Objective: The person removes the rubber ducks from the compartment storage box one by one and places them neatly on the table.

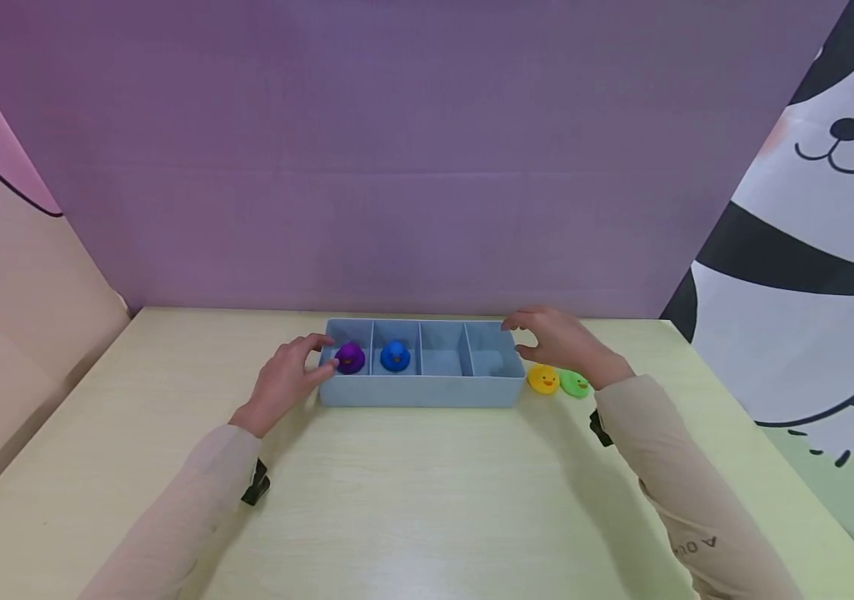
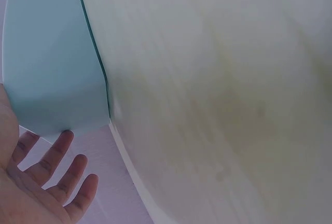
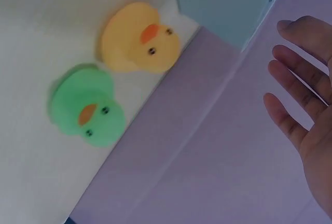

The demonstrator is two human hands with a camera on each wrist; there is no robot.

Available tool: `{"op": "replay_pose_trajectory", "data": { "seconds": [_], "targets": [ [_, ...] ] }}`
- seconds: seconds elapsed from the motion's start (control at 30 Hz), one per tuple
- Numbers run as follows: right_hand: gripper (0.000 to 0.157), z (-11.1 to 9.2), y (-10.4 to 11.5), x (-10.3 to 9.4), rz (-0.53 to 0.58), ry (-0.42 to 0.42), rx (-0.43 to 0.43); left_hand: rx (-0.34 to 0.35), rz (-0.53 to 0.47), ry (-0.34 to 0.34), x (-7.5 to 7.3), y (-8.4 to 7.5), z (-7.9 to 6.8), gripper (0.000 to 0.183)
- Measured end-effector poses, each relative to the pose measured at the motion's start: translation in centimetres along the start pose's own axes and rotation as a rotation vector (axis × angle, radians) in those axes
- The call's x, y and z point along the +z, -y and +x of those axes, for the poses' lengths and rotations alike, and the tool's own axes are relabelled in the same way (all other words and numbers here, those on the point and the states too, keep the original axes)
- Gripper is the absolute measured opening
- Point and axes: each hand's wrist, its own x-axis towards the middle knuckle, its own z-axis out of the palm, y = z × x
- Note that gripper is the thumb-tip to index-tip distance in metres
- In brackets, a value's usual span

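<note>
A light blue divided box [image 1: 422, 392] stands on the table. Its leftmost compartment holds a purple rubber duck [image 1: 350, 357], and a blue rubber duck [image 1: 395, 356] sits in the compartment beside it. My left hand [image 1: 284, 379] is at the box's left end, thumb and fingers apart; in the left wrist view one fingertip meets the end wall's edge, though contact is hard to tell. At the right end hovers my right hand [image 1: 557, 337], fingers loosely bent around nothing. Just right of the box, below that hand, are a yellow duck [image 3: 140, 40] and a green duck [image 3: 89, 106].
The pale wooden table [image 1: 404, 500] reaches back to a purple panel [image 1: 397, 167] close behind the box. A panda-printed panel [image 1: 831, 333] borders the right side, and a beige panel [image 1: 14, 333] the left.
</note>
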Motion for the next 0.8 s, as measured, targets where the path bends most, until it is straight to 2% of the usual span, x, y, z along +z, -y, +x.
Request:
{"op": "replay_pose_trajectory", "data": {
  "seconds": [0.27, 0.8],
  "targets": [
    [0.031, 2.2, 2.4, 0.0, 0.005, 0.000, -0.053, -0.009, -0.005, 0.005, 0.0, 0.0, 0.0, 0.043],
    [0.032, 6.0, 6.2, 1.8, 0.016, 0.009, -0.109, -0.013, -0.005, 0.007, 0.0, 0.0, 0.0, 0.041]
  ]
}}
